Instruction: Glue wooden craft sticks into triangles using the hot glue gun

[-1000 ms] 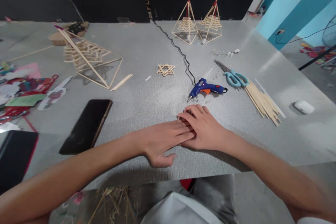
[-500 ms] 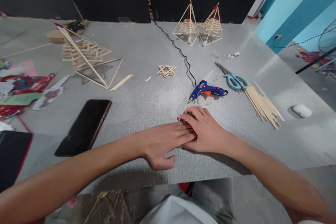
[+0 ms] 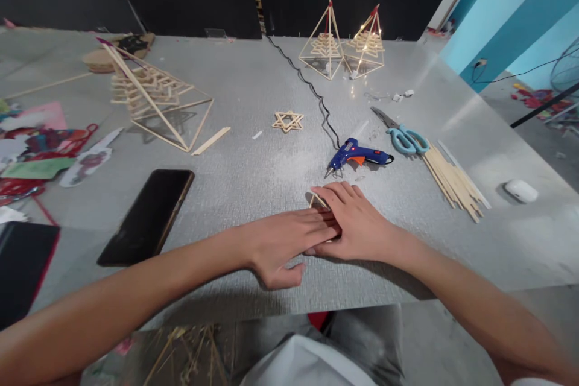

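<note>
My left hand [image 3: 289,241] lies palm down near the table's front edge, its fingers stretched out and pressing flat. Under them is a small wooden stick frame [image 3: 318,199], mostly hidden, with one pointed corner showing. My right hand [image 3: 357,220] curls round the frame's right side, fingertips and thumb against it, partly overlapping the left fingers. Just beyond the hands lies a blue hot glue gun [image 3: 357,154] with an orange trigger and a small red light. A flat six-pointed stick star [image 3: 287,122] rests farther back.
Light-blue scissors [image 3: 402,132] and loose wooden sticks [image 3: 452,181] lie right, near a white case [image 3: 521,190]. A phone [image 3: 147,217] lies left, below a large stick pyramid [image 3: 156,96]. Two smaller pyramids [image 3: 323,45] stand at the back. A black cord [image 3: 312,84] runs to the glue gun.
My right fingers have shifted slightly, so more of the frame's corner shows. Small lights on the back right pyramid now glow. My left hand keeps its flat pose.
</note>
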Demonstrator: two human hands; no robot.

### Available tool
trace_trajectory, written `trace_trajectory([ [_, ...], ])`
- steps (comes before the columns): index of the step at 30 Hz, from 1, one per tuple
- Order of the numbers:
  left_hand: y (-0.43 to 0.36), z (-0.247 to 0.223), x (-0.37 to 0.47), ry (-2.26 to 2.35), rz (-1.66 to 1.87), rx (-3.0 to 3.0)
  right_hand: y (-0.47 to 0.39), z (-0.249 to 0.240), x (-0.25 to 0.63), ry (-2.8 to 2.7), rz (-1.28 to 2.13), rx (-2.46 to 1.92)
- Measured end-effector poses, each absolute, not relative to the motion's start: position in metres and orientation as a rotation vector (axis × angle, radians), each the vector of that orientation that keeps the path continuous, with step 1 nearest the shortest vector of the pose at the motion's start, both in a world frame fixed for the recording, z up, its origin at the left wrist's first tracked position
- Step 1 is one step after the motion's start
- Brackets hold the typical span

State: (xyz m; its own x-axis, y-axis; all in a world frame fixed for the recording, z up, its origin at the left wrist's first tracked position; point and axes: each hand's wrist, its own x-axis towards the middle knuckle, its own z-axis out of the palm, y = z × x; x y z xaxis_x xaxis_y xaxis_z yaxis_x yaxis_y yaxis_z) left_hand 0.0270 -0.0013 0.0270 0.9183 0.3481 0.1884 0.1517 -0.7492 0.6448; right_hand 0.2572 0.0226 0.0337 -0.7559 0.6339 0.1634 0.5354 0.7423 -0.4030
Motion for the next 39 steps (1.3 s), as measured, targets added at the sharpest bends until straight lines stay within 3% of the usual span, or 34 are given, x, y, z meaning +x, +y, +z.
trace_trajectory([
  [39, -0.005, 0.032, 0.028, 0.479, 0.323, 2.418, 0.022, 0.034, 0.256, -2.651, 0.494, -0.888],
])
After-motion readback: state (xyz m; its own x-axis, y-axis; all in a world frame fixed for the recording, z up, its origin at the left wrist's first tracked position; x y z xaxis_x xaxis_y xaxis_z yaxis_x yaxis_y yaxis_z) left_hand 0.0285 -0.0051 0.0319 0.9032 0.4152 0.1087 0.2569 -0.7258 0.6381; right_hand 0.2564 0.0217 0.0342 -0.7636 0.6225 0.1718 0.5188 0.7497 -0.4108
